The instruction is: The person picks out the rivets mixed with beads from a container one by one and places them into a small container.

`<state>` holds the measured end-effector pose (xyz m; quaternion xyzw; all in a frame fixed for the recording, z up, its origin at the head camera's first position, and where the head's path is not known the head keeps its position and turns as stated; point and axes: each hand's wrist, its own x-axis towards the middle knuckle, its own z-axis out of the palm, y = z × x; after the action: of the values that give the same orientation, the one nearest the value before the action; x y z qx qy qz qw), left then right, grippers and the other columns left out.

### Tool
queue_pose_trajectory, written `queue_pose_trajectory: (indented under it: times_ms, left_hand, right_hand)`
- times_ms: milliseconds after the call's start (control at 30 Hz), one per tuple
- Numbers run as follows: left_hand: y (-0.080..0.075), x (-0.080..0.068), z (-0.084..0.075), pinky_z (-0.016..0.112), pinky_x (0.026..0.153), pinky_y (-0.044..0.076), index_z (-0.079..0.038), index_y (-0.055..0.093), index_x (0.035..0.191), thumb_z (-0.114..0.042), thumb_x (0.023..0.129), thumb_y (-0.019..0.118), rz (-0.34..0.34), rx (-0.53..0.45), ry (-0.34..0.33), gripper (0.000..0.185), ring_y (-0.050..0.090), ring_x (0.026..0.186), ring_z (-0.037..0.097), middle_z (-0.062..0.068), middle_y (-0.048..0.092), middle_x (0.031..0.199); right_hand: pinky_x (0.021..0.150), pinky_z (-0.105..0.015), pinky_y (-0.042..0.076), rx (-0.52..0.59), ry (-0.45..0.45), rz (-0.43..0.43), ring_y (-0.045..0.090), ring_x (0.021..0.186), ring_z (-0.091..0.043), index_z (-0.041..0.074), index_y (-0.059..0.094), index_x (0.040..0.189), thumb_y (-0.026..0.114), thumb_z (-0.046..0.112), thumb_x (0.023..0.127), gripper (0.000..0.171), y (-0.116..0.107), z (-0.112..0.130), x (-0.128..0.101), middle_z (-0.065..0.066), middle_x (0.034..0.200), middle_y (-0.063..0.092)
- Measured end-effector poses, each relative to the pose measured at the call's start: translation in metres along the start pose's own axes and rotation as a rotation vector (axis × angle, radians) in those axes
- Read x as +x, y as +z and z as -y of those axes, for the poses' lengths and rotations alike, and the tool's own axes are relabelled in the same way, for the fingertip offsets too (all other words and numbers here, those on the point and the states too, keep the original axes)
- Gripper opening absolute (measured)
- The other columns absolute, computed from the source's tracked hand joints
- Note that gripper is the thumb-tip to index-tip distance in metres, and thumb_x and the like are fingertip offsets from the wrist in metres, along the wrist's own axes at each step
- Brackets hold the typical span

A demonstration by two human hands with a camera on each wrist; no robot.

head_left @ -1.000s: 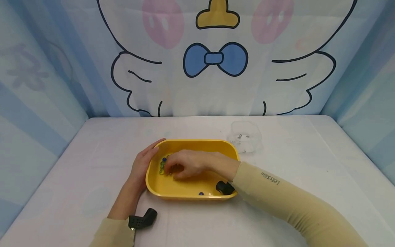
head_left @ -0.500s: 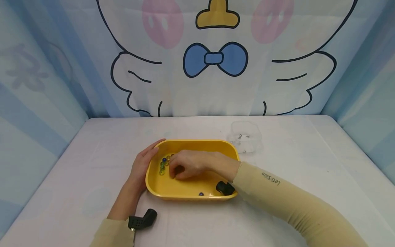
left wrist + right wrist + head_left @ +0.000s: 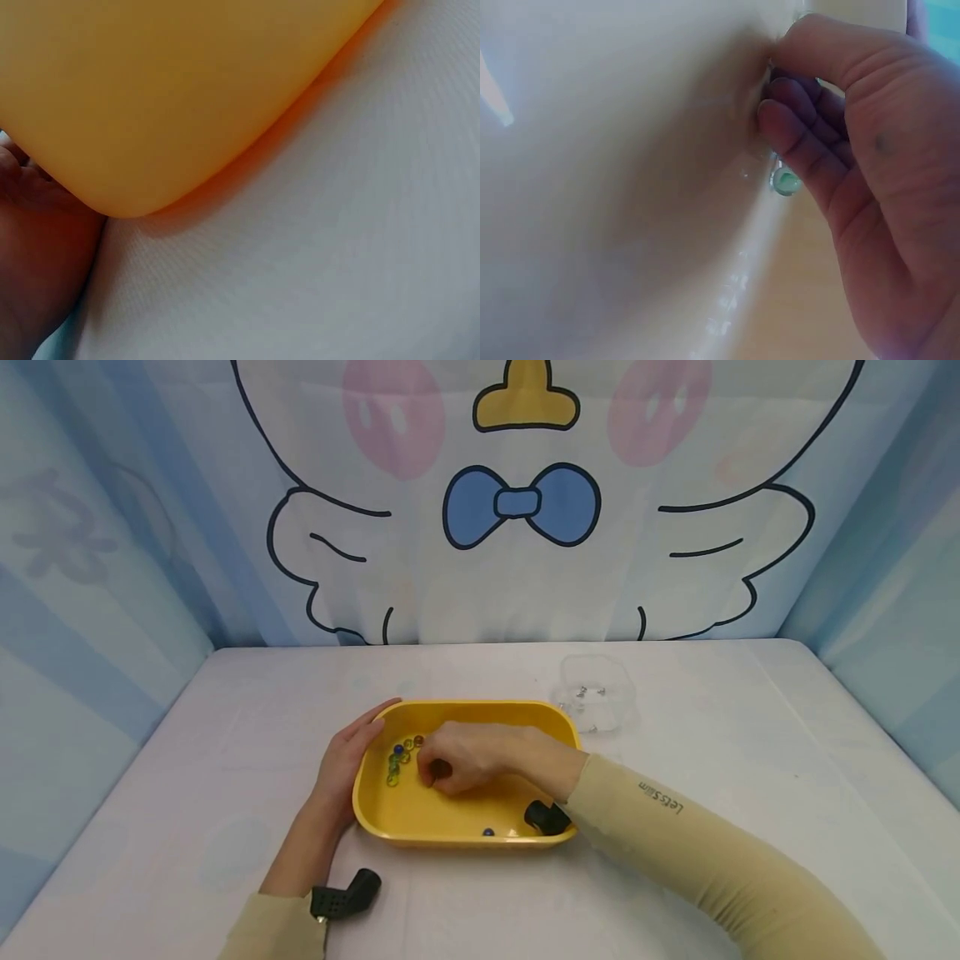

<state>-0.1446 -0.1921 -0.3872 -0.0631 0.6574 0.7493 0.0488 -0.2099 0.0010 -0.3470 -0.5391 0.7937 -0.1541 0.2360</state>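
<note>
The work looks to be in its middle stretch, judged from how things lie: a cluster of small glass beads (image 3: 398,758) lies at the left end of the yellow tray (image 3: 465,708), while a clear plastic box (image 3: 596,697) stands on the counter (image 3: 187,760) just beyond the tray's far right corner with only a few small pieces inside, so most of the sorting seems left to do; the right hand (image 3: 468,758) is down inside the tray, its fingers curled toward the floor beside the cluster, and in the right wrist view the fingertips (image 3: 780,120) press close together near one green bead (image 3: 786,181), but whether that grip pinches anything I cannot tell; the left hand (image 3: 345,768) lies flat against the tray's left outer wall with relaxed, straight fingers, steadying it; by count there is one tray, one clear box, roughly six or seven beads in the cluster (green, blue and amber, too small to number surely), one lone blue bead (image 3: 488,832) by the near wall, and about four pieces in the box.
</note>
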Motion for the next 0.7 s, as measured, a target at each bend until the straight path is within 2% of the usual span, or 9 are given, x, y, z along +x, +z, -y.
queue_pose_trajectory:
  times_ms: [233,400,700]
  left_hand:
    - [0.001,0.0,0.0,0.025,0.112,0.036,-0.014,0.047,0.152,-0.028,0.109,0.042,-0.005,-0.001,0.0,0.045,0.042,0.138,0.012,-0.002,0.046,0.153]
    - [0.0,0.0,0.0,0.025,0.112,0.036,-0.014,0.047,0.152,-0.028,0.109,0.042,-0.01,0.014,0.002,0.045,0.042,0.138,0.012,-0.002,0.046,0.153]
    - [0.001,0.0,0.001,0.026,0.112,0.036,-0.015,0.049,0.151,-0.028,0.109,0.042,-0.012,0.012,-0.002,0.044,0.043,0.137,0.012,-0.002,0.047,0.152]
  right_hand:
    - [0.076,-0.019,0.048,0.004,-0.017,-0.092,0.055,0.085,-0.01,0.013,0.07,0.099,0.068,0.009,0.095,0.006,-0.004,-0.003,-0.005,0.006,0.092,0.063]
    - [0.079,-0.019,0.049,0.021,0.005,-0.145,0.055,0.088,-0.011,0.011,0.071,0.101,0.068,0.009,0.095,0.007,-0.006,-0.003,-0.009,0.004,0.094,0.062]
    - [0.075,-0.021,0.051,0.083,-0.025,-0.27,0.055,0.084,-0.012,0.007,0.072,0.101,0.068,0.004,0.093,0.009,-0.01,-0.005,-0.018,0.003,0.094,0.062]
